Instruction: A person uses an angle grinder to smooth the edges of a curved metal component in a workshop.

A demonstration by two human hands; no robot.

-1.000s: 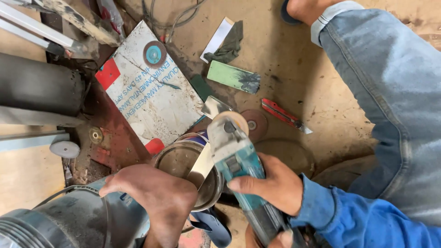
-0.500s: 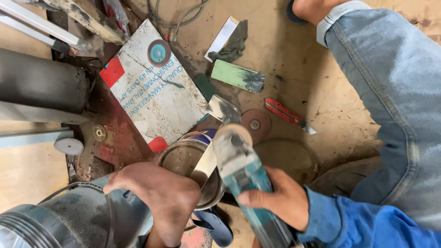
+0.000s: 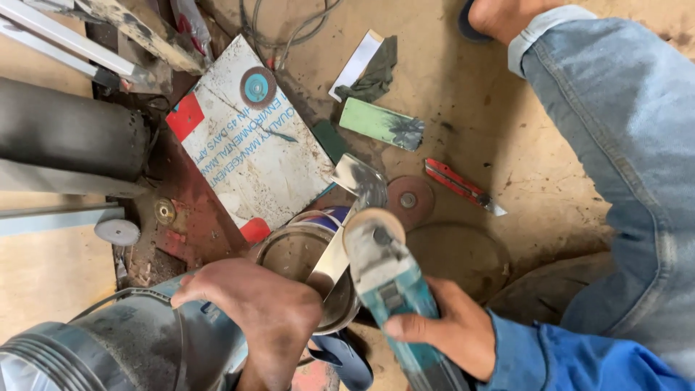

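Note:
My right hand (image 3: 452,333) grips a teal angle grinder (image 3: 394,289) whose worn round pad (image 3: 373,228) points up and away from me. My left hand (image 3: 264,315) presses down on a shiny bent metal strip (image 3: 344,232) that lies across the rim of an open metal can (image 3: 293,253). The grinder head sits right over the strip, beside the can. My blue sleeve (image 3: 550,358) and my jeans-clad leg (image 3: 615,130) fill the right side.
A white printed sign board (image 3: 246,152) lies on the dirt floor with a grinding disc (image 3: 257,87) on it. Another disc (image 3: 410,200), a red utility knife (image 3: 463,187), a green block (image 3: 380,123), a dark pipe (image 3: 65,130) and a grey motor housing (image 3: 94,347) surround the can.
The grinder has shifted down and to the right over the metal strip, its pad tilting up. My left hand stays on the strip at the can.

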